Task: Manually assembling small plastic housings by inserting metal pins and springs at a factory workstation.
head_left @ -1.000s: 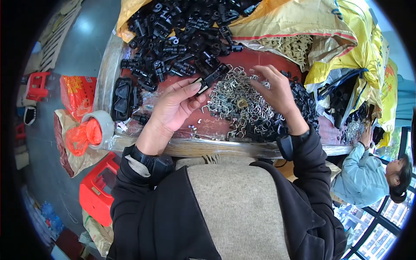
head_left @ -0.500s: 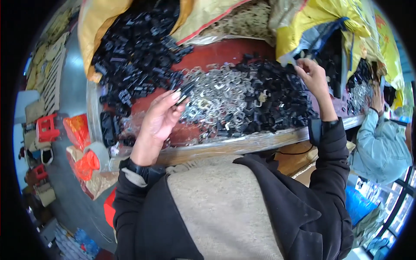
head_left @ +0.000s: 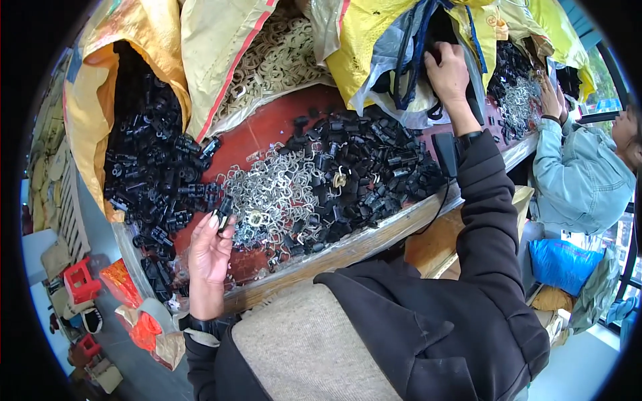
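Observation:
My left hand [head_left: 210,257] is closed on a small black plastic part [head_left: 225,211], pinched between thumb and fingertips above the left end of the metal pieces. These small silvery bent clips [head_left: 274,190] lie heaped on the red tabletop [head_left: 254,140]. Beside them to the right spreads a pile of black plastic parts [head_left: 381,160]. My right hand [head_left: 449,77] reaches into the mouth of a yellow bag [head_left: 354,53] with dark blue edging. Its thumb stands apart from the bent fingers, and I see nothing held there; the fingertips are partly hidden.
An orange-yellow sack [head_left: 90,127] spills black plastic parts [head_left: 157,167] at the left. Behind the table, a pale sack [head_left: 207,60] holds many cream-coloured pieces [head_left: 281,60]. A co-worker in a light blue jacket [head_left: 582,180] works at the right. A wooden edge [head_left: 361,234] borders the table.
My view has turned toward the right. My right hand has moved farther into the yellow bag's mouth. My left hand still holds the black part, now lower beside the clips.

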`<action>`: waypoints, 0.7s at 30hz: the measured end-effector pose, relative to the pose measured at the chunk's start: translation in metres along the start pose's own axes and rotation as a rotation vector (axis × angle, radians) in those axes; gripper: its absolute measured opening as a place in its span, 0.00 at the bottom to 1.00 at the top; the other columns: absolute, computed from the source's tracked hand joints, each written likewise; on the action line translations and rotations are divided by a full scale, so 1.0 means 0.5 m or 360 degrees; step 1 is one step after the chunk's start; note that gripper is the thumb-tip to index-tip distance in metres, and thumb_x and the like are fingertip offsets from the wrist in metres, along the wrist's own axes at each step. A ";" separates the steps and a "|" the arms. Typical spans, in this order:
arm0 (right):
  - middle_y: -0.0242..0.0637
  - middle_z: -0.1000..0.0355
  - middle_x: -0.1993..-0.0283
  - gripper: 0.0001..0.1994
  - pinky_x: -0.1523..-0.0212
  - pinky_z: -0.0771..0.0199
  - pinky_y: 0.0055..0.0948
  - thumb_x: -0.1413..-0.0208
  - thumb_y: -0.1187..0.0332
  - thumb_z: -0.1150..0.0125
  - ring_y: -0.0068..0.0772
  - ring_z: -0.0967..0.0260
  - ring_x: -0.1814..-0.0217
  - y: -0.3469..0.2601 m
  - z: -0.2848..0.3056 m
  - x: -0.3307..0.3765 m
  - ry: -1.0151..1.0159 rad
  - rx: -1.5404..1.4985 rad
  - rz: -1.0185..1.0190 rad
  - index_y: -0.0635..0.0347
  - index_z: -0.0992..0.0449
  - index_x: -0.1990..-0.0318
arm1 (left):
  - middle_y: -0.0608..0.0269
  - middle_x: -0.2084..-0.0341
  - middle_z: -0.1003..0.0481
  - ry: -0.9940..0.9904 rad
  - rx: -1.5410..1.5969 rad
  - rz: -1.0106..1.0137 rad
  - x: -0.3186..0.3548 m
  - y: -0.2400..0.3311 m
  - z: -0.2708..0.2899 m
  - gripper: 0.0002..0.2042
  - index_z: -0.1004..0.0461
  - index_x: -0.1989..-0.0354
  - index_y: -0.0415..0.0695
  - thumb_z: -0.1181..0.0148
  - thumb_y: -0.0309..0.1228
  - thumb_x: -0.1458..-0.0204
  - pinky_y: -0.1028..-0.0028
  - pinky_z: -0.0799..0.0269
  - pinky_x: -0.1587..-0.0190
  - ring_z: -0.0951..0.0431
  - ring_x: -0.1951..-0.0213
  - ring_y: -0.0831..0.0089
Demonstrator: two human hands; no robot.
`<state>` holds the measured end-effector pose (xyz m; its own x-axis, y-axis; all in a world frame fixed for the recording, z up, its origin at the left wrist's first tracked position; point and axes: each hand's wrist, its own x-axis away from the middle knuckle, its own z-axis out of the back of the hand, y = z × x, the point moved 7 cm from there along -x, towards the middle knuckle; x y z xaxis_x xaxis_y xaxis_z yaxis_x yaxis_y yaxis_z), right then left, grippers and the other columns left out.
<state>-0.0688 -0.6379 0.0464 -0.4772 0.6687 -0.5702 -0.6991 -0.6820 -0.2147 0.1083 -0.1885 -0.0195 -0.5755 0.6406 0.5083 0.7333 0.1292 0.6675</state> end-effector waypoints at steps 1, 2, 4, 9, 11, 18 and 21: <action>0.43 0.36 0.64 0.15 0.68 0.35 0.37 0.58 0.60 0.46 0.45 0.35 0.66 0.013 0.003 -0.007 0.0064 0.0028 -0.0054 0.55 0.32 0.62 | 0.50 0.70 0.30 0.0021 0.0015 -0.0005 0.001 0.000 0.000 0.11 0.34 0.63 0.36 0.47 0.26 0.55 0.86 0.33 0.77 0.32 0.76 0.75; 0.44 0.36 0.63 0.17 0.67 0.34 0.38 0.57 0.59 0.47 0.46 0.35 0.65 0.025 0.010 -0.011 0.0130 0.0057 -0.0108 0.55 0.33 0.60 | 0.50 0.70 0.30 0.0039 0.0030 -0.0011 0.002 0.000 0.001 0.11 0.34 0.63 0.35 0.47 0.25 0.55 0.86 0.33 0.77 0.32 0.76 0.75; 0.45 0.36 0.63 0.18 0.66 0.35 0.38 0.57 0.58 0.47 0.47 0.35 0.64 0.039 -0.007 -0.013 -0.0076 0.0164 -0.0100 0.54 0.34 0.59 | 0.49 0.70 0.30 0.0045 0.0041 -0.0022 0.006 -0.001 0.001 0.10 0.34 0.63 0.35 0.47 0.25 0.55 0.86 0.33 0.77 0.32 0.75 0.75; 0.44 0.36 0.63 0.18 0.65 0.35 0.39 0.58 0.57 0.47 0.45 0.35 0.61 0.052 -0.044 0.019 -0.0583 0.0403 -0.0040 0.54 0.35 0.59 | 0.51 0.70 0.30 -0.0024 0.0078 -0.0036 0.012 -0.005 0.003 0.10 0.33 0.64 0.35 0.47 0.25 0.55 0.86 0.33 0.77 0.32 0.76 0.75; 0.42 0.35 0.63 0.18 0.65 0.35 0.39 0.59 0.58 0.46 0.44 0.35 0.61 0.052 -0.039 0.032 -0.0620 0.0427 -0.0019 0.54 0.34 0.60 | 0.51 0.70 0.30 -0.0072 0.0080 -0.0022 0.017 -0.008 0.002 0.10 0.33 0.63 0.35 0.48 0.25 0.54 0.86 0.33 0.77 0.32 0.76 0.76; 0.45 0.36 0.63 0.20 0.63 0.36 0.35 0.59 0.59 0.47 0.45 0.37 0.59 0.043 0.032 0.070 -0.0587 0.0201 -0.0022 0.56 0.36 0.57 | 0.53 0.71 0.30 -0.0172 0.0098 -0.0025 0.031 -0.010 -0.002 0.11 0.33 0.63 0.35 0.48 0.26 0.54 0.87 0.34 0.77 0.33 0.75 0.77; 0.44 0.36 0.63 0.20 0.63 0.37 0.34 0.61 0.63 0.44 0.43 0.36 0.61 0.031 0.067 0.078 -0.0516 0.0012 0.0018 0.57 0.36 0.57 | 0.53 0.71 0.30 -0.0194 0.0095 -0.0029 0.038 -0.014 0.000 0.11 0.33 0.63 0.35 0.48 0.26 0.54 0.87 0.35 0.77 0.33 0.75 0.77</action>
<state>-0.1162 -0.6125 0.0472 -0.6288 0.7213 -0.2902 -0.6961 -0.6886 -0.2031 0.0922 -0.1769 -0.0144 -0.5436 0.7243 0.4241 0.7454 0.1842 0.6407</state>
